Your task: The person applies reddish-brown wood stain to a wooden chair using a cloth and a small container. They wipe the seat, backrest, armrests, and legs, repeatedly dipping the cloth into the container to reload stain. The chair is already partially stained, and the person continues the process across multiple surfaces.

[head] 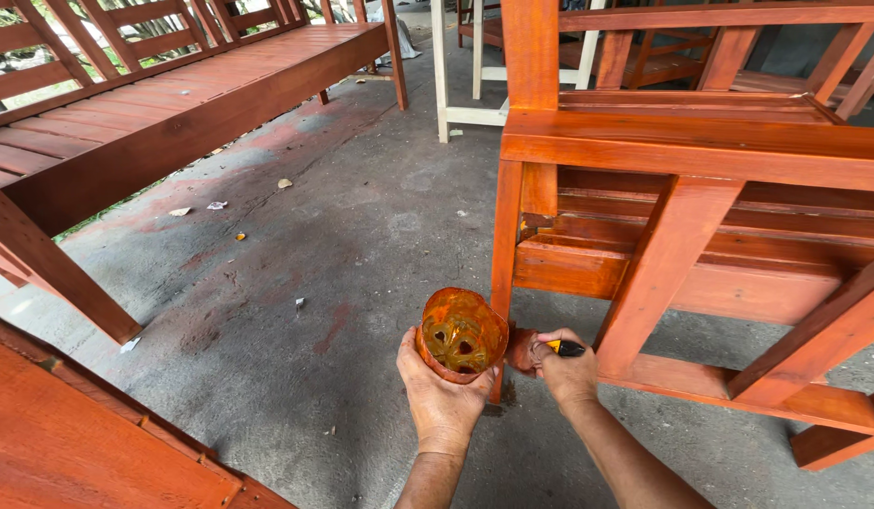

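My left hand grips a small round container coated in orange-brown stain, with liquid and bubbles inside. My right hand is closed on a tool with a black and yellow handle; its stained head rests against the bottom of an orange-stained wooden leg. That leg belongs to a wooden furniture frame lying at the right. Both hands carry stain marks.
A long stained wooden bench runs along the left. Another stained board fills the lower left corner. Grey concrete floor with red stain patches and small scraps lies between. An unpainted pale frame stands behind.
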